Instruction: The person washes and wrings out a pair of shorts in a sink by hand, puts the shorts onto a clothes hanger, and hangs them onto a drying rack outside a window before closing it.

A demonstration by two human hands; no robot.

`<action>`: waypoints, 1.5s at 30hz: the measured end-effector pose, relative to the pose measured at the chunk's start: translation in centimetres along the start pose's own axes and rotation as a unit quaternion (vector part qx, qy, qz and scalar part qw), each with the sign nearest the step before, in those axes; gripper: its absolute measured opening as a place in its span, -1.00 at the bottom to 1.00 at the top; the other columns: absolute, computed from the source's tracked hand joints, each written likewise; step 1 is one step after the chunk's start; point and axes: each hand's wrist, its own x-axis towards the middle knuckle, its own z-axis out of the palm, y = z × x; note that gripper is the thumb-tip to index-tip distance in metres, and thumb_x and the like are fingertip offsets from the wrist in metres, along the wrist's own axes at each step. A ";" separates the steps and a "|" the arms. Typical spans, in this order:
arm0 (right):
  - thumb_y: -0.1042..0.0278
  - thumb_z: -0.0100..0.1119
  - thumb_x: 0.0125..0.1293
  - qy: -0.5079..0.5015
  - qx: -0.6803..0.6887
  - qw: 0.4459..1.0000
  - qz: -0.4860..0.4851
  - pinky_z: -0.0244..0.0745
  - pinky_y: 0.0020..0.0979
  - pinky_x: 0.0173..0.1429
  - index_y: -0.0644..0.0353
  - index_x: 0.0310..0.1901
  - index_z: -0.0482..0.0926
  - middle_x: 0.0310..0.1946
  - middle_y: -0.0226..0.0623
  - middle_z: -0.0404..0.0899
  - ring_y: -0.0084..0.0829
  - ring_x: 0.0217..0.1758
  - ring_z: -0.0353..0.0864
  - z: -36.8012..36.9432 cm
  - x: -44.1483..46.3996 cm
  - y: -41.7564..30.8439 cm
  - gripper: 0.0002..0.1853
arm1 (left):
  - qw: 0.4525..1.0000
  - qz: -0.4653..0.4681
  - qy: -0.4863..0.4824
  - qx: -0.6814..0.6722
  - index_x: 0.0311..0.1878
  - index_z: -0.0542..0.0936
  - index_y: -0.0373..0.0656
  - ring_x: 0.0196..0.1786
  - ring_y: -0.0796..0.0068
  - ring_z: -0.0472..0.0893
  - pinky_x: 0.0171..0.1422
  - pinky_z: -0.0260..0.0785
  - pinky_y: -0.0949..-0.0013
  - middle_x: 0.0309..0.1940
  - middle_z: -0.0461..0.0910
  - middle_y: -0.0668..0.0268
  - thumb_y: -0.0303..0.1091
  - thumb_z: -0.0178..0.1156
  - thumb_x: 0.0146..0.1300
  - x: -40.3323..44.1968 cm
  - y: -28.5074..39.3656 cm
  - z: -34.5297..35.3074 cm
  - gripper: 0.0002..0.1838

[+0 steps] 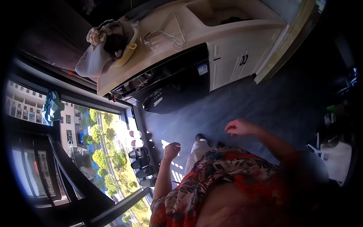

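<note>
My left hand is loosely curled into a fist over the dark floor, and I see nothing in it. It is nearest to the row of shoes by the window, without touching them. My right hand hangs over the floor with its fingers curled in and nothing visible in them. In front of me, under the counter, is a black washing machine. Wire clothes hangers lie on the countertop. Left of them, a yellow basin holds bunched clothes.
White cabinet doors stand below a sink with something dark in it. Several shoes line the window ledge at the left. A green cloth hangs by the window. A white garment is at the far right.
</note>
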 end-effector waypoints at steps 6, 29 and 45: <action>0.39 0.10 0.24 0.025 -0.023 0.998 0.050 0.44 -0.53 -0.24 0.31 -0.11 0.55 -0.40 -0.37 0.58 -0.61 -0.38 0.55 -11.0 -1.5 1.1 -0.77 | 0.994 -0.011 0.016 -0.108 -0.21 0.66 -0.05 -0.29 0.21 0.66 -0.17 0.48 0.28 -0.41 0.65 0.15 -0.29 0.16 0.06 10.0 6.2 2.0 -0.77; 0.04 0.41 -0.18 -0.083 -0.591 0.794 0.115 0.35 -0.19 0.18 0.09 0.36 0.10 0.13 0.01 0.34 -0.08 0.23 0.34 -69.3 23.2 -3.0 0.03 | 0.958 0.214 0.177 -0.074 -0.22 0.60 -0.18 -0.28 0.26 0.62 -0.23 0.44 0.38 -0.27 0.60 0.22 -0.55 0.21 0.07 38.6 51.5 -21.6 -0.83; 0.38 0.22 -0.03 0.138 -0.253 0.957 0.038 0.45 -0.37 0.01 0.17 0.11 0.45 0.00 -0.16 0.52 -0.23 0.00 0.52 -82.4 33.3 3.2 -0.44 | 0.952 -0.088 -0.240 -0.169 0.14 0.49 -0.12 -0.04 0.23 0.57 -0.01 0.49 0.14 0.10 0.46 0.09 -0.17 0.29 -0.02 67.1 56.6 -6.5 -0.41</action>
